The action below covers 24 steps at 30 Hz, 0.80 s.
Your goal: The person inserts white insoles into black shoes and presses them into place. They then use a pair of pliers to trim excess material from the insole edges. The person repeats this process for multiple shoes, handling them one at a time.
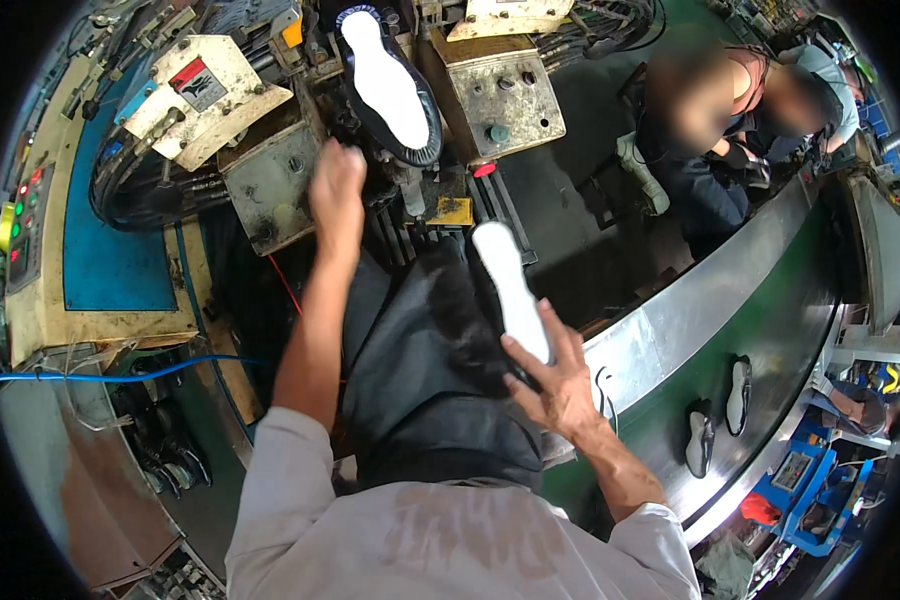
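Observation:
A black shoe upper (427, 152) with a white insole board (388, 85) sits sole-side up in the machine in front of me. My left hand (338, 180) is raised just to its left, beside a worn metal control box (270, 195). Motion smears its fingers, so whether it grips anything cannot be made out. Lower right, my right hand (560, 380) has its thumb and fingers around the near end of a second shoe upper, whose white insole board (506, 275) faces up. This one is held above my right thigh, and its dark sides are partly lost against my dark trousers.
A second control box (505, 95) flanks the machine on its right. A curved conveyor (660, 440) runs along my right with two shoes (738, 395) on it. Other people (720, 130) sit beyond. At left, a blue hose (120, 375) crosses above several dark shoes (170, 450).

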Motion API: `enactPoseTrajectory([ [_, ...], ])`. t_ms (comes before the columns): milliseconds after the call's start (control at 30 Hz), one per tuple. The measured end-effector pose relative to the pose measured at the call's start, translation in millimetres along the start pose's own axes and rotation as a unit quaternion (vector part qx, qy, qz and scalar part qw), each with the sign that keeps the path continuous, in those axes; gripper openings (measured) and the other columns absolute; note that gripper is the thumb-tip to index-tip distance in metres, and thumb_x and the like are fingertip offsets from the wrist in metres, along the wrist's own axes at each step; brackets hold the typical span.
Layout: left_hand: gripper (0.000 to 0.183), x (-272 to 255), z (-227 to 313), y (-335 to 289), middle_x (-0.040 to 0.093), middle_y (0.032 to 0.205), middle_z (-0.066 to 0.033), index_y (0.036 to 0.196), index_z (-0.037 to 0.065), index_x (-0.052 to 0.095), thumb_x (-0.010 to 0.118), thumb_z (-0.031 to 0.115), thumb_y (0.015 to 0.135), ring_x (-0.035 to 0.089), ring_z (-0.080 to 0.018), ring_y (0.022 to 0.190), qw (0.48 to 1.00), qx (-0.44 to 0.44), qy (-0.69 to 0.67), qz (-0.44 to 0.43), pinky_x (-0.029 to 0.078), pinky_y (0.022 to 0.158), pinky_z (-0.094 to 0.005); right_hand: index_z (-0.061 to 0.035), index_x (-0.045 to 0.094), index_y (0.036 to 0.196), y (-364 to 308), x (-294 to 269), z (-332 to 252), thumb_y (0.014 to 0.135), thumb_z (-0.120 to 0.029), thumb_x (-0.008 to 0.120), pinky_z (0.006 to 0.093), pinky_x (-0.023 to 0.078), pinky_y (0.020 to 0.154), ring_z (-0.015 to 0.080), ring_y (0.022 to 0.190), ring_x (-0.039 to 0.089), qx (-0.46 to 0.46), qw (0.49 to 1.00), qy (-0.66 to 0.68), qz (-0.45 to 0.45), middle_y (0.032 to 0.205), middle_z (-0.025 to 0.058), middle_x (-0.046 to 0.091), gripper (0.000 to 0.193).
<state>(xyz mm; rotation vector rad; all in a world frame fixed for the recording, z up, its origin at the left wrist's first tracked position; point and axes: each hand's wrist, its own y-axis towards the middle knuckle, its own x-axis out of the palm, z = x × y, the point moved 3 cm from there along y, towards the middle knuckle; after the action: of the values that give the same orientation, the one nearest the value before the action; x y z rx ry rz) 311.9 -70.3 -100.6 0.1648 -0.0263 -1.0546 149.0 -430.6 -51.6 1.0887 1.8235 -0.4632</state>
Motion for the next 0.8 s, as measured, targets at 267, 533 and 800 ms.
enactPoseTrajectory([
  [267,0.046,39.0,63.1,131.4,0.074,0.117,-0.0100,0.133,0.005,0.065,0.080,0.032,0.099,0.072,-0.0221,0.106,0.939,-0.215,-0.242,-0.112,0.059,0.095,-0.0425,-0.0326,0.065,0.150,155.3,-63.5,-15.9,0.085,-0.026,0.085,0.0565,0.056,0.105,0.0475,0.127,0.057,-0.069,0.988,-0.087,0.105,0.169,0.0262,0.035,0.069],
  [533,0.083,-84.9,86.5,-9.5,0.062,0.138,-0.0345,0.157,-0.010,0.036,0.072,0.025,0.091,0.071,-0.0493,0.119,0.951,-0.177,-0.209,-0.142,0.058,0.108,-0.0607,-0.0395,0.060,0.153,314.3,-21.0,-49.6,0.092,-0.034,0.080,0.0582,0.061,0.096,0.0541,0.121,0.056,-0.135,0.977,-0.092,0.134,0.169,0.0241,0.031,0.064],
  [800,0.098,-112.9,67.0,-111.5,0.054,0.149,-0.0385,0.164,-0.003,0.030,0.054,0.068,0.102,0.063,-0.0601,0.126,0.847,-0.215,-0.464,-0.147,0.052,0.106,-0.0745,-0.0415,0.056,0.156,344.1,36.9,-56.0,0.094,-0.035,0.077,0.0573,0.057,0.102,0.0537,0.124,0.053,-0.094,0.981,-0.121,0.122,0.171,0.0266,0.028,0.066],
])
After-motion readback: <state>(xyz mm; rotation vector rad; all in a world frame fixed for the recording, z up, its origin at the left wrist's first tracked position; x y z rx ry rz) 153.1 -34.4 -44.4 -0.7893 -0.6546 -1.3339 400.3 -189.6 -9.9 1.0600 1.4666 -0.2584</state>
